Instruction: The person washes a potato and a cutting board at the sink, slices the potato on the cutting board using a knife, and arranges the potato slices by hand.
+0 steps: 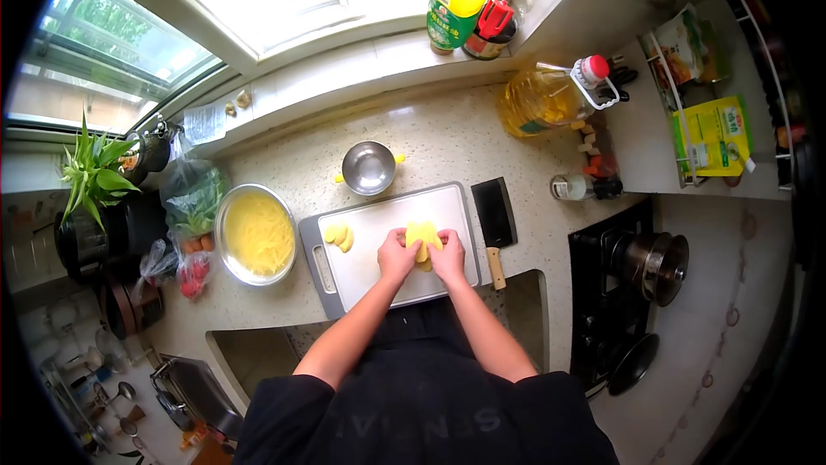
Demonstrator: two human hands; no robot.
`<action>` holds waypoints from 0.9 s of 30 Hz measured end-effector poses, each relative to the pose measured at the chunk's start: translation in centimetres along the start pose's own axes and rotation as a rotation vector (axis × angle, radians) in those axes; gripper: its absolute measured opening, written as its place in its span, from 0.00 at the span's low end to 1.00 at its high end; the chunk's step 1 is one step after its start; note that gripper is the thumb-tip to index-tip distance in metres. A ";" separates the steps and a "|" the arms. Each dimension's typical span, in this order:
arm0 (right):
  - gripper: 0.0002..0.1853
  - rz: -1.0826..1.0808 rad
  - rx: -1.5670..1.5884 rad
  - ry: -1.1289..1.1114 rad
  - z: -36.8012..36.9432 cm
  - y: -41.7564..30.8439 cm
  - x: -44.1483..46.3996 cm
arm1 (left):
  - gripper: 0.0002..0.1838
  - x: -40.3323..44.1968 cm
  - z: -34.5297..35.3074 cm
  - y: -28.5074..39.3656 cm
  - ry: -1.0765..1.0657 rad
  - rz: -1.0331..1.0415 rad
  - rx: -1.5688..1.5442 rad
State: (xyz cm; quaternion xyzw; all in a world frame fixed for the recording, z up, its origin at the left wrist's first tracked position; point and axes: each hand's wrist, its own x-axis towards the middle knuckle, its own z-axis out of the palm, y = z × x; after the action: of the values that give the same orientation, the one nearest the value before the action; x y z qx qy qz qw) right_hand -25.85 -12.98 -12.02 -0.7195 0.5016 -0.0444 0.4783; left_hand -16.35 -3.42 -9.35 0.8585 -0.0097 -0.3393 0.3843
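Observation:
My left hand (398,256) and my right hand (447,256) are together over the right half of a white cutting board (370,279) with a grey edge. Between them is a cluster of thin yellow potato slices (422,236), with the fingers of both hands closed around its sides. A smaller group of yellow slices (341,236) lies on the board's left part. To the right of the board, a cleaver (495,222) with a dark blade and wooden handle rests on the counter. How firmly each hand grips the slices is partly hidden.
A glass bowl (222,252) of yellow shreds stands left of the board, beside bagged greens (194,194). Behind the board is a small steel bowl (368,167). An oil jug (538,102) stands back right; the stove (607,293) is at right.

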 end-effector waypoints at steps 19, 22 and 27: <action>0.32 -0.401 0.197 -0.403 -0.3 -5.9 -4.7 | 0.19 1.4 -5.8 -2.0 -0.433 -0.159 -0.858; 0.33 -0.415 0.266 -0.431 -0.2 -5.5 -4.6 | 0.19 1.0 -6.5 -1.8 -0.438 -0.101 -0.836; 0.37 -0.303 0.288 -0.403 0.8 -5.1 -3.8 | 0.22 0.0 -7.6 -0.8 -0.360 -0.002 -0.764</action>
State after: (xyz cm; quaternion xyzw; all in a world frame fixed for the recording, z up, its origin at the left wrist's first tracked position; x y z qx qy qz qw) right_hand -23.83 -9.36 -7.17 -0.7052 0.2717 -0.0422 0.6535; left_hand -12.05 2.14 -6.29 0.5816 0.0506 -0.4633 0.6667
